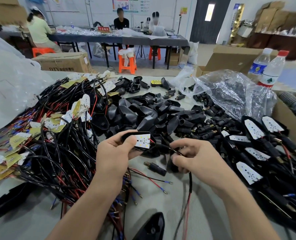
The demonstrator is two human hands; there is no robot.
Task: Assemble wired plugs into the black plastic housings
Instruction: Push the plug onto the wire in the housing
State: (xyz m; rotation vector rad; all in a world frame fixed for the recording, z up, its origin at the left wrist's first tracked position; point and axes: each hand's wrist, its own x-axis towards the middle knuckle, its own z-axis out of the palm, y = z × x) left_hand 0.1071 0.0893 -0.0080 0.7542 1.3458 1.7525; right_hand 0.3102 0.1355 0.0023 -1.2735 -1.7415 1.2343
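Note:
My left hand [115, 151] grips a black plastic housing [144, 150] with a white LED board [143, 140] seated in it, thumb pressed on the board's left end. My right hand [198, 156] pinches the black and red wire [190, 181] that runs out of the housing's right end and trails down toward me. A loose black plug [155, 168] with a brass tip lies on the table just below and between both hands.
A tangle of wired LED boards [57, 135] covers the left. Empty black housings [143, 111] are heaped in the middle, loose plugs [206, 125] spill from a plastic bag [233, 94], and assembled units [254, 153] lie right. Two bottles [270, 70] stand far right.

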